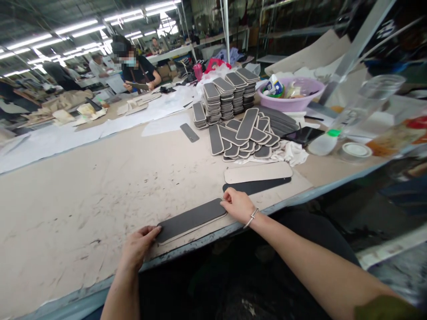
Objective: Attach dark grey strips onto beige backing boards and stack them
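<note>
Each hand [142,242] grips a dark strip [191,218].

matt dark leather-like panel [190,220] near centre, smooth matt beige strip [258,172] right of it, scuffed paper-like table covering [83,200] left, smooth lilac plastic basin [287,104] far right, glossy clear plastic jar [375,100] right, shiny metal bracelet [252,217] near right

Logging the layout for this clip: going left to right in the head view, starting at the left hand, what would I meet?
Left hand → rounded dark gray strip → right hand → silver bracelet → lilac basin → green-capped bottle → round white-lidded container.
</note>
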Demonstrator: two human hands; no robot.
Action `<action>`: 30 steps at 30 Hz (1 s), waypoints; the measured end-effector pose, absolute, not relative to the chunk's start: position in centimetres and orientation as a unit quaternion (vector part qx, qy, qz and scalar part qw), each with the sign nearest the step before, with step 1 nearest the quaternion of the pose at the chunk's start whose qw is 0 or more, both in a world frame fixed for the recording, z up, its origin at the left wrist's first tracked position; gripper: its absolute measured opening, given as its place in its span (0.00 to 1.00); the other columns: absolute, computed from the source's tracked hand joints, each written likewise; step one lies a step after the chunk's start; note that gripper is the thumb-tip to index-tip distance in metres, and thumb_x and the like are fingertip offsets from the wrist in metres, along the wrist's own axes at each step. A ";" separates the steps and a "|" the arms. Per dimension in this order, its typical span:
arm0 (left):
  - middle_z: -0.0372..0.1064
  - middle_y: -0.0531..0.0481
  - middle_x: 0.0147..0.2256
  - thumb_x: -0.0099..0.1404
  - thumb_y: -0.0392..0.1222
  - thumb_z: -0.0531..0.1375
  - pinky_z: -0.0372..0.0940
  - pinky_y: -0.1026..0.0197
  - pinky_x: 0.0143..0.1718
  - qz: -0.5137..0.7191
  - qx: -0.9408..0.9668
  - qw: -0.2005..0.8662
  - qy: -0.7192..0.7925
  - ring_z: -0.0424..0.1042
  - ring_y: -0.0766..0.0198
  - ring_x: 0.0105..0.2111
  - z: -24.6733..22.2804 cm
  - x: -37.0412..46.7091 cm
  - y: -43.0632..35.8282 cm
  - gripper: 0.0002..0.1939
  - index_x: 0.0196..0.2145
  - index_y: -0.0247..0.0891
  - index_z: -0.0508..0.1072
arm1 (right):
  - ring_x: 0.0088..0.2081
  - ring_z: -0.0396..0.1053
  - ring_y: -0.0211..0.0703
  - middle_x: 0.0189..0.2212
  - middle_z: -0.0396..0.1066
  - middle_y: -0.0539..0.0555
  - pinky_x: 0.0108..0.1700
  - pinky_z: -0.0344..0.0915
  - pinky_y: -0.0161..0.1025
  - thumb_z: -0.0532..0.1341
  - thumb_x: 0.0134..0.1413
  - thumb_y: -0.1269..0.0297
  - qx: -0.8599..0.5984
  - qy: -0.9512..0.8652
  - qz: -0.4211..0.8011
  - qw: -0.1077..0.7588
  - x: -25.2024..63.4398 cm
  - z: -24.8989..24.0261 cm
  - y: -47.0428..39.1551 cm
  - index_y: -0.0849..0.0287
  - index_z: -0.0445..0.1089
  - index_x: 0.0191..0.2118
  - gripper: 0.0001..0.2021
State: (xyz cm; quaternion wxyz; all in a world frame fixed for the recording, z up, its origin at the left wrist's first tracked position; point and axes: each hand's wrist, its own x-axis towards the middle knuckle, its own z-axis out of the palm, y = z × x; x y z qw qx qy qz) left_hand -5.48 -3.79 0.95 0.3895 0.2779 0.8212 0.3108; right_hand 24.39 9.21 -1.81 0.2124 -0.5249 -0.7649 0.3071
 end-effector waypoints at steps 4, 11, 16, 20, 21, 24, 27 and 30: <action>0.60 0.57 0.16 0.44 0.62 0.61 0.49 0.66 0.19 0.255 0.322 0.361 0.838 0.56 0.69 0.17 0.5 -6.0 -3.9 0.23 0.24 0.36 0.69 | 0.28 0.67 0.37 0.23 0.68 0.47 0.32 0.56 0.33 0.61 0.47 0.64 -0.534 -0.773 0.290 0.184 24.2 -1.7 9.5 0.57 0.63 0.29 0.05; 0.61 0.56 0.16 0.50 0.60 0.56 0.50 0.65 0.21 0.161 0.373 0.290 0.867 0.58 0.67 0.19 0.5 -6.3 -4.0 0.21 0.25 0.37 0.71 | 0.30 0.69 0.39 0.25 0.70 0.48 0.33 0.57 0.33 0.60 0.49 0.62 -0.539 -0.779 0.280 0.154 24.1 -1.4 9.4 0.57 0.64 0.31 0.05; 0.65 0.53 0.18 0.52 0.54 0.56 0.53 0.64 0.24 0.146 0.394 0.254 0.871 0.63 0.64 0.22 0.9 -5.7 -3.8 0.17 0.24 0.37 0.71 | 0.30 0.69 0.39 0.25 0.70 0.49 0.33 0.58 0.34 0.58 0.50 0.61 -0.535 -0.791 0.262 0.138 24.1 -1.4 9.3 0.57 0.65 0.30 0.06; 0.67 0.51 0.21 0.54 0.53 0.55 0.53 0.63 0.26 0.127 0.410 0.230 0.873 0.66 0.62 0.25 0.2 -6.0 -3.8 0.16 0.26 0.37 0.72 | 0.30 0.69 0.39 0.25 0.70 0.49 0.33 0.58 0.34 0.58 0.49 0.62 -0.532 -0.795 0.260 0.136 24.1 -1.5 9.3 0.57 0.65 0.31 0.05; 0.68 0.50 0.21 0.54 0.53 0.55 0.53 0.63 0.26 0.124 0.413 0.226 0.874 0.66 0.62 0.25 0.0 -6.1 -3.8 0.16 0.26 0.37 0.72 | 0.30 0.69 0.39 0.25 0.70 0.49 0.33 0.58 0.34 0.58 0.49 0.62 -0.531 -0.795 0.262 0.134 24.1 -1.4 9.3 0.57 0.65 0.31 0.05; 0.68 0.50 0.21 0.54 0.53 0.55 0.53 0.63 0.26 0.120 0.414 0.221 0.875 0.66 0.62 0.24 -0.1 -6.1 -3.8 0.16 0.25 0.37 0.71 | 0.29 0.69 0.39 0.25 0.71 0.49 0.33 0.59 0.34 0.58 0.49 0.63 -0.531 -0.794 0.266 0.129 24.0 -1.3 9.2 0.57 0.65 0.31 0.04; 0.66 0.51 0.19 0.55 0.53 0.55 0.53 0.63 0.25 0.115 0.409 0.222 0.878 0.66 0.62 0.23 0.2 -5.9 -3.6 0.16 0.25 0.38 0.71 | 0.29 0.69 0.39 0.25 0.71 0.49 0.32 0.59 0.34 0.57 0.48 0.64 -0.528 -0.796 0.265 0.130 23.9 -1.4 9.2 0.58 0.65 0.32 0.04; 0.66 0.52 0.19 0.55 0.53 0.55 0.53 0.63 0.25 0.109 0.400 0.221 0.882 0.66 0.62 0.23 0.5 -5.6 -3.4 0.15 0.24 0.38 0.71 | 0.29 0.69 0.39 0.25 0.71 0.49 0.32 0.59 0.34 0.57 0.47 0.65 -0.526 -0.799 0.261 0.132 23.9 -1.7 9.1 0.58 0.65 0.32 0.05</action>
